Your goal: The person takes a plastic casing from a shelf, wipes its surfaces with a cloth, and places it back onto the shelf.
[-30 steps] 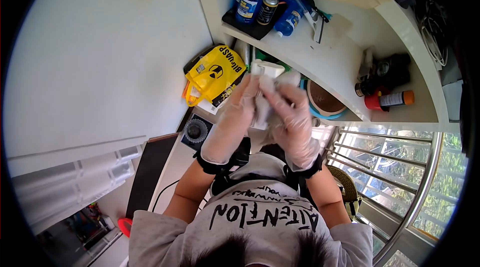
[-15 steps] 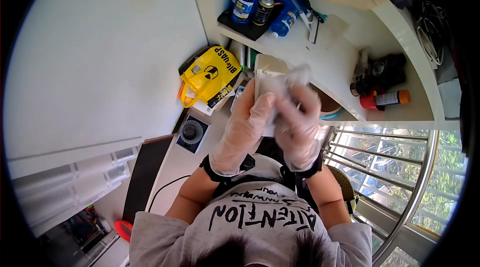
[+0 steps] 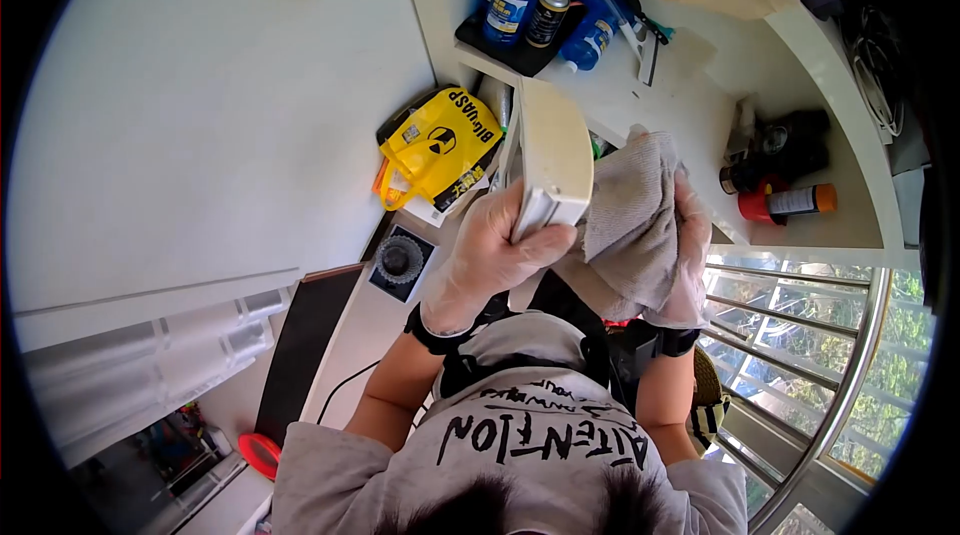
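In the head view my left hand (image 3: 490,260), in a clear plastic glove, is wrapped round the lower end of a cream box-shaped object (image 3: 556,140) with a curved face and a pale ridged end. Its kind is not clear. The object stands tilted, its far end pointing away from me. To its right, my right hand (image 3: 690,250), gloved the same way, grips a grey-beige cloth (image 3: 632,225). The cloth hangs bunched and folded, close beside the object, and covers part of the right fingers.
Blue liquid bottles (image 3: 510,3) and a spray can (image 3: 547,17) stand on the white shelf (image 3: 690,85). A yellow bag (image 3: 440,150) lies to the left, above a glass ashtray-like dish (image 3: 400,260). Window bars (image 3: 790,305) run along the right.
My hands have moved apart. The cream object has turned to show its curved face, and the cloth, blurred against it before, is now spread at the right. The view has shifted slightly.
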`<state>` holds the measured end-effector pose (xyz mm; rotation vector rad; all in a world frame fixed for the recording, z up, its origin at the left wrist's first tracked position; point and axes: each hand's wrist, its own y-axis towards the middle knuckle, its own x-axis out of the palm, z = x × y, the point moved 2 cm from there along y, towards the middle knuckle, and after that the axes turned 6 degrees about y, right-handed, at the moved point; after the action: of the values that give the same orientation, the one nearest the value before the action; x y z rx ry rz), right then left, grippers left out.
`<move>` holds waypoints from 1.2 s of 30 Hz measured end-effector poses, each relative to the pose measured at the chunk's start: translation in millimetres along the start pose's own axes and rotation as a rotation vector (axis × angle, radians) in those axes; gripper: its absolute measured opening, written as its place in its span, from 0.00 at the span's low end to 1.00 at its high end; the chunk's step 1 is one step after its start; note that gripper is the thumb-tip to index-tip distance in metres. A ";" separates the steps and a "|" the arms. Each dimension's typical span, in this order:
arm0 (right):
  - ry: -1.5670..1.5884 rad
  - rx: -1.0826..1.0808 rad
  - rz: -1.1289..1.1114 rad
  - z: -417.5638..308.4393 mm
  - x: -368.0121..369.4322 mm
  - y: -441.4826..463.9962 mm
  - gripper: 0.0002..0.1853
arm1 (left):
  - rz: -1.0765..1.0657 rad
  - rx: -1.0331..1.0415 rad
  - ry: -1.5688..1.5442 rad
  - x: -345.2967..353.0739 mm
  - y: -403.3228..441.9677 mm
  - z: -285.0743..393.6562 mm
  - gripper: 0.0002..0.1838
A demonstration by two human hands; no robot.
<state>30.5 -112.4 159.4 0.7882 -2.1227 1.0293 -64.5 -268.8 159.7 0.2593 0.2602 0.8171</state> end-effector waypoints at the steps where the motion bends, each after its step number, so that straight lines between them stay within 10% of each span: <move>1: 0.068 -0.049 -0.011 0.3 -6.6 -2.5 0.22 | -0.081 0.066 0.041 -2.3 2.4 -3.3 0.12; 4: 0.640 0.088 0.195 -17.8 7.6 -25.2 0.14 | -0.201 0.083 0.056 -1.7 5.1 -2.5 0.14; 5: -0.055 -0.390 -0.242 -8.7 34.4 -41.8 0.13 | -0.242 0.009 0.019 -0.3 6.4 -0.8 0.13; 8: -0.690 -0.720 -0.386 9.8 35.6 -43.6 0.15 | -0.327 0.200 0.270 5.6 11.3 -7.0 0.16; 10: -1.678 -1.167 -0.621 5.9 43.5 -54.9 0.20 | -0.276 0.158 0.238 16.6 5.2 2.9 0.15; 13: -1.472 -1.111 -0.705 20.8 42.2 -52.9 0.20 | 0.241 -0.027 -0.363 35.4 -2.7 17.7 0.16; 16: -1.312 -1.123 -0.593 22.4 24.2 -48.5 0.17 | 0.203 -0.260 -0.452 35.1 -7.3 -9.1 0.20; 17: -0.710 -0.711 -0.274 29.3 18.4 -50.1 0.15 | 0.237 -0.359 -0.425 34.3 -9.2 -8.5 0.25; 21: -0.173 -0.401 0.065 0.1 18.2 -36.5 0.20 | 0.419 -0.422 -0.377 20.9 11.1 -15.7 0.23; 24: -0.343 -0.391 0.171 -19.1 -33.0 -8.0 0.20 | 0.316 -0.525 -0.376 10.9 20.5 -60.1 0.21; 27: 0.212 0.047 0.114 -25.7 -22.2 -14.8 0.18 | 0.150 -0.482 -0.291 5.8 8.5 -158.0 0.20; 36: 0.194 0.195 -0.003 -5.2 -24.0 -7.4 0.18 | -0.213 -0.571 -1.202 43.1 20.1 -62.5 0.28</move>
<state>52.2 -106.3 147.1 0.7501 -1.8773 1.2717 -70.3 -215.6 102.1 0.1416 -1.0451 0.3866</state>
